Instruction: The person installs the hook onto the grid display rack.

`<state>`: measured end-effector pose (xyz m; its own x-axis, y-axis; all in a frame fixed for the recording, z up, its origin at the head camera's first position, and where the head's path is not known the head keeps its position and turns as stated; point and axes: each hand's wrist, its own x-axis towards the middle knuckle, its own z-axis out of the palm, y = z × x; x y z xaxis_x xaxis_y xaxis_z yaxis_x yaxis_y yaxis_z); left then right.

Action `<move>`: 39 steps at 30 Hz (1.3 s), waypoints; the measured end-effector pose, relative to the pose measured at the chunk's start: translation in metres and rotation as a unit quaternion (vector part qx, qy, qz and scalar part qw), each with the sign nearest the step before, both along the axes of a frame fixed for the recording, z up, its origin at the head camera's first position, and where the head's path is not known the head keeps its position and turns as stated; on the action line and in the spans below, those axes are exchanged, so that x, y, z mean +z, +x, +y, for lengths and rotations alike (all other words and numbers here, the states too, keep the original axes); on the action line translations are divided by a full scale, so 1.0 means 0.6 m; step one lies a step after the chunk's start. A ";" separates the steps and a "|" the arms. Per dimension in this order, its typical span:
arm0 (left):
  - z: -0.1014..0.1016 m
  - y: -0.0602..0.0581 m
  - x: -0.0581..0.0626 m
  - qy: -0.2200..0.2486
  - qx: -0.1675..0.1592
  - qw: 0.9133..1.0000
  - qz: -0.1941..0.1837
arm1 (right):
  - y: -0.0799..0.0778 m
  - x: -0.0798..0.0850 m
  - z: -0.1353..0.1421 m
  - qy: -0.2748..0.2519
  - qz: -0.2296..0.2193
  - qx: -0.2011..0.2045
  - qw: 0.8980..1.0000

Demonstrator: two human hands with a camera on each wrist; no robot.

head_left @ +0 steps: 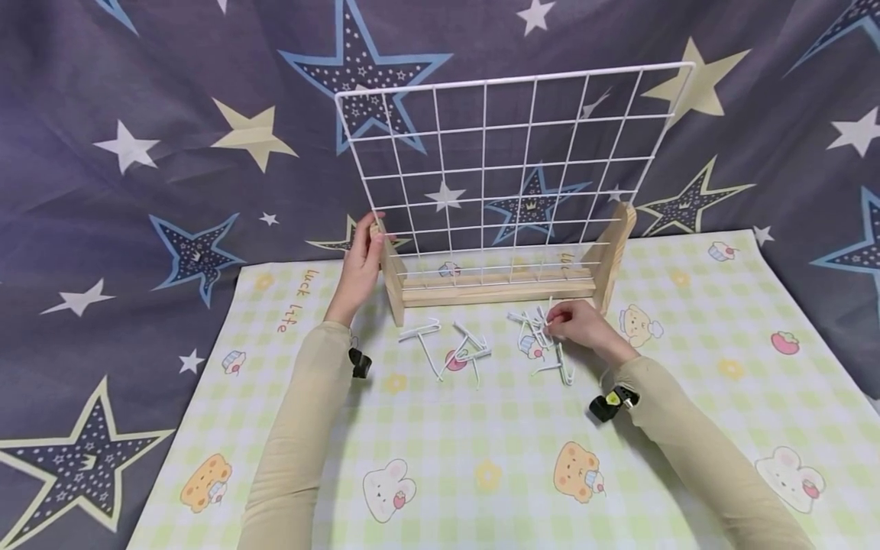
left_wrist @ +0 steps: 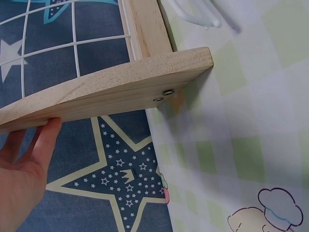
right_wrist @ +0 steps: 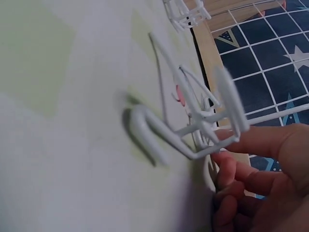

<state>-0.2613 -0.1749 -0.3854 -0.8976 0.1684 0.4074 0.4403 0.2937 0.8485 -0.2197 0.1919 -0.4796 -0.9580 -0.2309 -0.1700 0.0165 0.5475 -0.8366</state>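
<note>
Head view: a white wire grid (head_left: 484,164) stands upright, leaning slightly, in a wooden stand with a left side panel (head_left: 394,281), a right side panel (head_left: 610,256) and a crossbar (head_left: 498,292) between them. The left hand (head_left: 357,267) grips the upper end of the left side panel. The right hand (head_left: 584,327) is at a cluster of white hooks (head_left: 532,327) just in front of the crossbar, thumb and fingers drawn together. Further white hooks (head_left: 473,354) lie to the left of that cluster, on the checked tablecloth (head_left: 454,428). A dark star-patterned curtain (head_left: 220,176) hangs behind.

Left wrist view: fingers bear against the left side panel; the thumb is not distinguishable here. Two screws (left_wrist: 168,92) show near the panel's lower end. Part of a white hook lies near the crossbar, blurred.

Right wrist view: thumb and forefinger pinch one end of a single wire hook (right_wrist: 195,116), held close over the tablecloth; whether it touches the cloth cannot be determined. More hooks lie beyond, beside the stand
</note>
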 end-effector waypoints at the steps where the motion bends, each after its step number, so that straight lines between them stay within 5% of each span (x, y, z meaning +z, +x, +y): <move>1: 0.000 0.000 0.000 0.000 0.000 1.000 0.001 | -0.001 0.002 -0.001 -0.001 -0.005 0.003 1.000; 15: 0.000 0.001 0.001 -0.006 0.007 1.000 0.000 | 0.001 0.008 0.026 -0.079 -0.055 0.006 0.995; 39: -0.001 0.003 0.000 0.000 0.005 1.000 -0.008 | 0.005 0.018 0.049 -0.168 0.027 -0.041 0.985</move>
